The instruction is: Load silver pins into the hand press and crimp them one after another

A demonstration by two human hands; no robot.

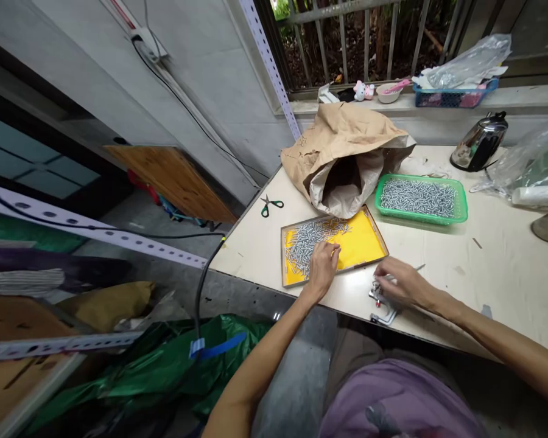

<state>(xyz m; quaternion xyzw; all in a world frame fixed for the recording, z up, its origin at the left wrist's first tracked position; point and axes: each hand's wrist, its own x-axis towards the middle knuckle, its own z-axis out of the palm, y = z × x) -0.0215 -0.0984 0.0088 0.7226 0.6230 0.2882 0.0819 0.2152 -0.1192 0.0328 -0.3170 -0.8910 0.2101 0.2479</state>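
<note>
My left hand (323, 266) is over the near side of a shallow tray (284, 258) with a yellow bottom. Its thumb and fingertips are pressed together, and what they hold is too small to make out. A heap of small silvery metal pins (305, 241), perhaps screws, lies beside it in the tray. At the table's front edge my right hand (402, 281) is closed at a small metal clamp-like fixture (380, 298) with a red part. The hand partly hides the fixture. A thin metal rod (420, 267) sticks out beyond the fingers; what they grip is hidden.
Behind the tray a large brown paper bag (342, 137) lies with its mouth towards me. A green plastic basket (464, 204) full of similar pins stands to its right. Green-handled scissors (271, 205) lie left. Farther right are a kettle (481, 141) and plastic bags (530, 161).
</note>
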